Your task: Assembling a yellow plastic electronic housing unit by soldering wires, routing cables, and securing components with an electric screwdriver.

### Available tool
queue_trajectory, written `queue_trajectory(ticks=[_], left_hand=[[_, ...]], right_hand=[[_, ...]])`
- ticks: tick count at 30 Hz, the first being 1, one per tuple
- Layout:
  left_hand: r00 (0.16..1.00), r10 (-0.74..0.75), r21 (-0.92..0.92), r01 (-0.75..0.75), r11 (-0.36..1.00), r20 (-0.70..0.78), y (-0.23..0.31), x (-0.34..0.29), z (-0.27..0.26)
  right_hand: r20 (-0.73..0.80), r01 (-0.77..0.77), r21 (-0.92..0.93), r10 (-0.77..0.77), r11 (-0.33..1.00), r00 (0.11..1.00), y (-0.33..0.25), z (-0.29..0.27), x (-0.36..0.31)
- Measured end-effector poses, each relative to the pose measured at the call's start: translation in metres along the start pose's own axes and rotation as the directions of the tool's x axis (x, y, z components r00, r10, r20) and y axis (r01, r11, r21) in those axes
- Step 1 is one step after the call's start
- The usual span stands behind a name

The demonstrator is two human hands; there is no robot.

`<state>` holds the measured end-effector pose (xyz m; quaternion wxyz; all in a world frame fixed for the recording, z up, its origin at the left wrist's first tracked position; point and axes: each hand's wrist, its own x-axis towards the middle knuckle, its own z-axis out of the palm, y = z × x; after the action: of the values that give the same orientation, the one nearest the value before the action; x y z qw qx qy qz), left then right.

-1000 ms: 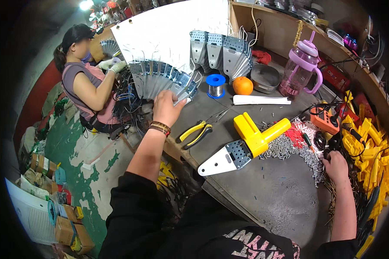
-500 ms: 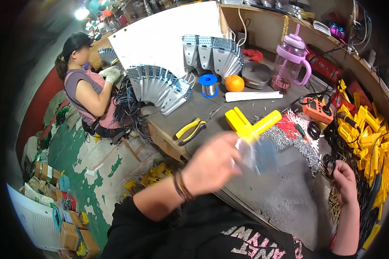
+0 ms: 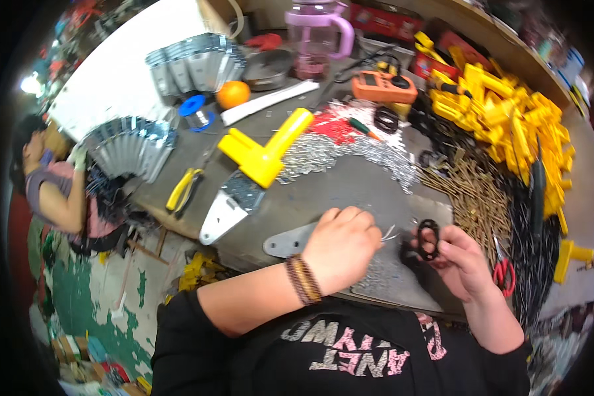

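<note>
My left hand (image 3: 343,247) is closed low over the bench, with thin silver pins (image 3: 389,233) sticking out at its fingertips. Beside it, partly covered by the hand, lies a grey metal plate (image 3: 285,242) with holes. To the right, my right hand (image 3: 465,261) pinches a small black coil of cable (image 3: 428,240) between thumb and fingers. Farther left on the bench, a yellow plastic T-shaped handle (image 3: 265,153) rests against a silver tapered bracket (image 3: 226,214).
Silver pins (image 3: 336,150) are heaped behind my hands. Brass-coloured rods (image 3: 468,191), red-handled scissors (image 3: 505,274) and yellow plastic parts (image 3: 501,105) lie at right. Pliers (image 3: 185,191), a solder spool (image 3: 196,113), an orange (image 3: 233,95) and fanned brackets (image 3: 129,146) are left. A co-worker (image 3: 56,191) sits far left.
The view has swung right. My left hand has moved from beside the yellow handle, where it was blurred with a metal piece, toward my right hand. The right hand still holds the black coil.
</note>
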<state>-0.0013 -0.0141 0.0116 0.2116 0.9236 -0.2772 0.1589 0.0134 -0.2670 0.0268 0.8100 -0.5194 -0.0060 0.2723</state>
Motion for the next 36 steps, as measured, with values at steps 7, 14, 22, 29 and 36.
queue_trajectory(ticks=[7,14,22,29,36], left_hand=[[0.998,0.016,-0.215,-0.003,0.977,0.059,0.01,0.009,0.008],[0.998,-0.061,-0.3,0.064,0.952,0.019,0.008,-0.008,-0.014],[0.995,0.021,-0.341,0.012,0.94,0.094,-0.012,-0.004,-0.016],[0.989,0.07,-0.36,-0.019,0.933,0.129,-0.011,-0.002,-0.018],[0.982,0.09,-0.337,-0.03,0.941,0.164,-0.01,0.0,-0.018]], right_hand=[[0.186,0.344,-0.469,-0.29,0.813,0.939,0.017,0.028,0.007],[0.226,0.329,-0.613,-0.239,0.718,0.944,0.028,0.04,0.016],[-0.063,-0.087,-0.967,0.109,0.24,0.992,-0.069,-0.012,0.054],[0.199,-0.214,-0.811,-0.603,-0.544,0.773,-0.176,-0.146,0.171],[0.226,-0.058,-0.896,-0.563,-0.441,0.795,-0.186,-0.155,0.283]])
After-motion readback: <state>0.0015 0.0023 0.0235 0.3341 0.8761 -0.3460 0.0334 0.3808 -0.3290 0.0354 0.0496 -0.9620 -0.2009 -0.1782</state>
